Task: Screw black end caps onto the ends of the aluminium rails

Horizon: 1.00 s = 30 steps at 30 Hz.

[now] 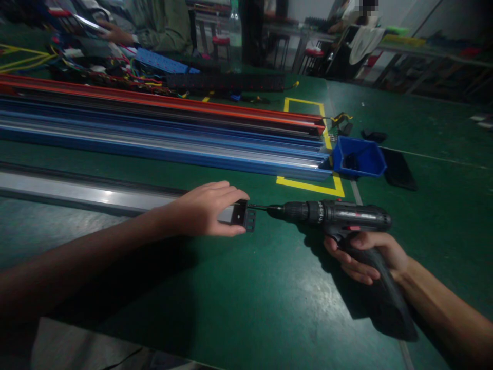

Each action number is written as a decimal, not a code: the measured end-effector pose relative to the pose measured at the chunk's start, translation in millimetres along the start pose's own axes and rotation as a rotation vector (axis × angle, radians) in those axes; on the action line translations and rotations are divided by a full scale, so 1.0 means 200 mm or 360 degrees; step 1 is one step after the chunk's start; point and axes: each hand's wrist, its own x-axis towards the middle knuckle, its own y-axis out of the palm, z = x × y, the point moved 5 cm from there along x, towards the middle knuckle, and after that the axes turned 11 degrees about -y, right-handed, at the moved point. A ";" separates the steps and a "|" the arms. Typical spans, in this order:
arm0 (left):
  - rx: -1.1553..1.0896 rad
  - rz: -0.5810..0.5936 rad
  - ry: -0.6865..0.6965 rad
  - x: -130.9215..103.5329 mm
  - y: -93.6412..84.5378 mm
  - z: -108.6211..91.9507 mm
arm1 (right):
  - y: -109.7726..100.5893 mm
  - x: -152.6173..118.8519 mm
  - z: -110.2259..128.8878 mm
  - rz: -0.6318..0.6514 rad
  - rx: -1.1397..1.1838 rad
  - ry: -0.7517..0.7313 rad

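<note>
A long silver profile [88,193] lies across the green table, with a black end piece [249,219] at its right end. My left hand [208,209] is wrapped over that end, thumb on the near side and fingers on the far side. A black cordless drill [346,216] is in my right hand [365,257], the fingers closed round its handle. The drill points left, and its thin bit reaches the black end piece; whether it sits in a screw is too small to tell.
Blue profiles [231,154] and an orange profile [192,105] lie behind the silver one. A blue bin [360,156] holding dark parts stands at their right end, beside a black flat object [399,168]. Wiring and a person's hand [115,35] are at the back left.
</note>
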 end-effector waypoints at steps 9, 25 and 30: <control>0.0019 -0.0029 0.0017 0.00 0.00 0.00 | 0.01 0.00 0.00 0.0027 0.0032 0.0002; -0.0001 -0.0038 0.0023 0.00 0.00 0.00 | 0.00 -0.01 0.00 -0.0051 -0.0009 -0.0008; 0.0015 -0.0042 0.0040 0.00 0.00 0.00 | 0.00 -0.01 -0.01 -0.0037 0.0005 -0.0003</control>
